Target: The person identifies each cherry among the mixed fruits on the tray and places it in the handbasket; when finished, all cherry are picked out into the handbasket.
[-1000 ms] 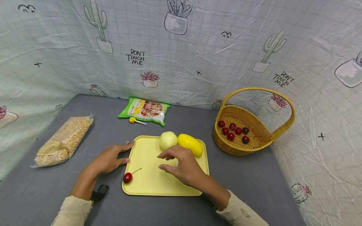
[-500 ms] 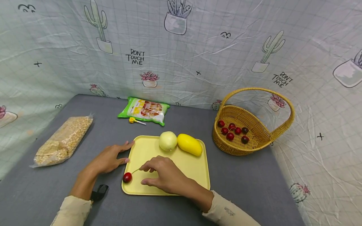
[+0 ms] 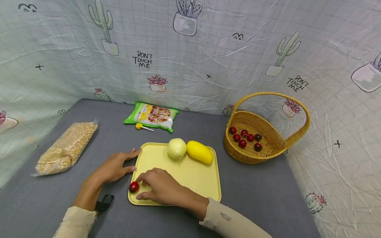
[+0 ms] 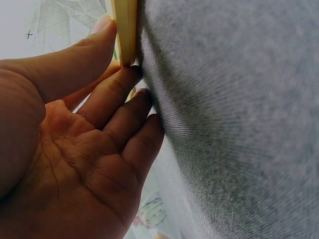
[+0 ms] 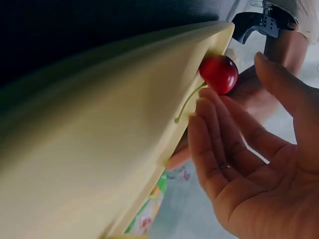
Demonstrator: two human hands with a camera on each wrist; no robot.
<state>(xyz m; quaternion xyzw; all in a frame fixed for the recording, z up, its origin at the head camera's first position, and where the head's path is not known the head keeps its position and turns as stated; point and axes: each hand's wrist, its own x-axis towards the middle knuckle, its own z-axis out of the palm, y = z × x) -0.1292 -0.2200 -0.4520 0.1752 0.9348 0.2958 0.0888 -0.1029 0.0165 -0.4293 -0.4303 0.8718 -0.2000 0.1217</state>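
A dark red cherry (image 3: 134,187) lies in the near left corner of the yellow tray (image 3: 202,178). My right hand (image 3: 159,186) is over the tray beside it, thumb and fingers apart, the index fingertip right at the cherry. In the right wrist view the cherry (image 5: 219,74) shows its green stem (image 5: 188,102) near my fingertips. My left hand (image 3: 116,167) rests at the tray's left edge, fingertips and thumb against the rim. Seen from the left wrist, its fingers (image 4: 107,97) reach the tray edge (image 4: 124,32) and touch the grey cloth.
A pale green round fruit (image 3: 177,148) and a yellow mango-like fruit (image 3: 199,152) sit at the tray's back. On the right stands a wicker basket (image 3: 254,158) holding several cherries. Farther back are a green snack bag (image 3: 153,115) and a lollipop (image 3: 139,126); a corn kernel bag (image 3: 68,148) lies left.
My right hand has moved left and nearer across the tray, from beside the fruits to the cherry. The left hand stays at the tray's edge.
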